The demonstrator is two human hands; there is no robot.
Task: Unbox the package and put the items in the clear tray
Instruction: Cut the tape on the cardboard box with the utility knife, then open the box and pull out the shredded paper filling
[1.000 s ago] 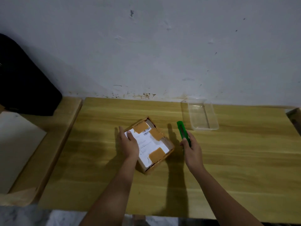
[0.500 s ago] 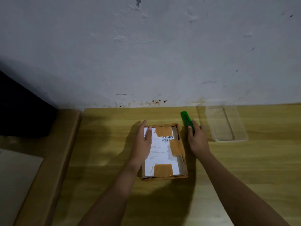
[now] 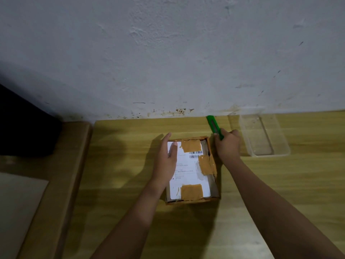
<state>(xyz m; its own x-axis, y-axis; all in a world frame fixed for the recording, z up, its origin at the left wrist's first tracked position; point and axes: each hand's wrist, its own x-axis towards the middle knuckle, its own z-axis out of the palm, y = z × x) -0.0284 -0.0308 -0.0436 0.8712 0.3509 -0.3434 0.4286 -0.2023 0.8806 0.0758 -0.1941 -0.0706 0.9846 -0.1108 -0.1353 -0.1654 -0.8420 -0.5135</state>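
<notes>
Two hands are engaged: the package (image 3: 192, 170) is pinned flat under the left hand (image 3: 168, 161), fingers spread, to prevent sliding. Beside it, the green cutter (image 3: 214, 128) is clenched in the right hand (image 3: 227, 144); the clear tray (image 3: 268, 154) sits just beyond.

Brown box, green knife, pale wood: the colours in front of you

Your cardboard package (image 3: 192, 169) is tan-brown, its top covered by a white shipping label (image 3: 186, 165) printed with black barcodes and fine grey lines of text, and patched with three strips of orange-brown tape (image 3: 191, 192). The utility knife (image 3: 214, 127) in your right hand (image 3: 228, 144) is bright green with a grey slider strip. The tray (image 3: 265, 135) is clear and colourless, letting the yellow wood-grain surface (image 3: 280, 184) show through. Behind it, you face a grey-white wall (image 3: 168, 53) speckled with dark brown spots along its base. A black object (image 3: 24, 124) fills the left edge, beside a beige panel (image 3: 16, 212).
</notes>
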